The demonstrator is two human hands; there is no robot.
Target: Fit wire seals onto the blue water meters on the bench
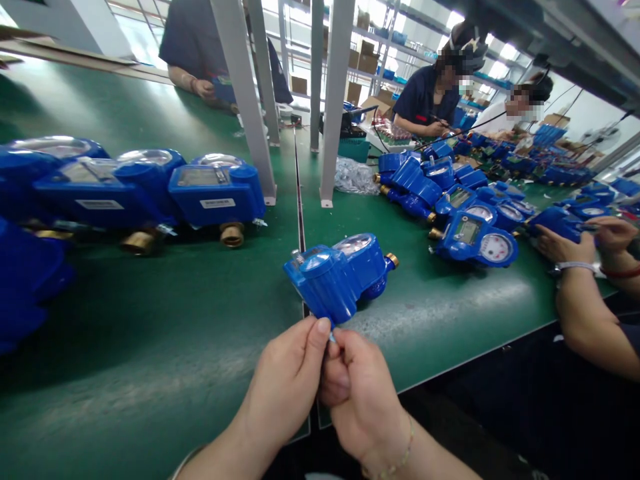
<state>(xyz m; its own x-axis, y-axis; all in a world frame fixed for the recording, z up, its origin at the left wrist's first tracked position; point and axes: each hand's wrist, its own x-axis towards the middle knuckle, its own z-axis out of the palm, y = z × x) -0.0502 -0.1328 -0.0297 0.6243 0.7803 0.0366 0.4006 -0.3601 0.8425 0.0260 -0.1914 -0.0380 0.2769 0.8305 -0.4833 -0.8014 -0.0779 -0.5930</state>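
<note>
A blue water meter [345,277] lies on the green tabletop in front of me, its round dial facing up and a brass threaded end pointing right. At its near edge my left hand [287,373] is closed, thumb and forefinger pinched together. Closed right beside it, the fingers of my right hand [360,390] meet the left fingertips. Between the two pinches shows a bit of a small pale-blue tag [331,337]; most of it is hidden by the fingers.
More blue water meters [215,193] stand in a row on the left. Others are heaped [470,207] at right, where a co-worker's hands [570,247] handle one. Metal posts [335,100] rise from the green table [150,347]. Clear plastic wrap [355,177] lies behind. Several people work beyond.
</note>
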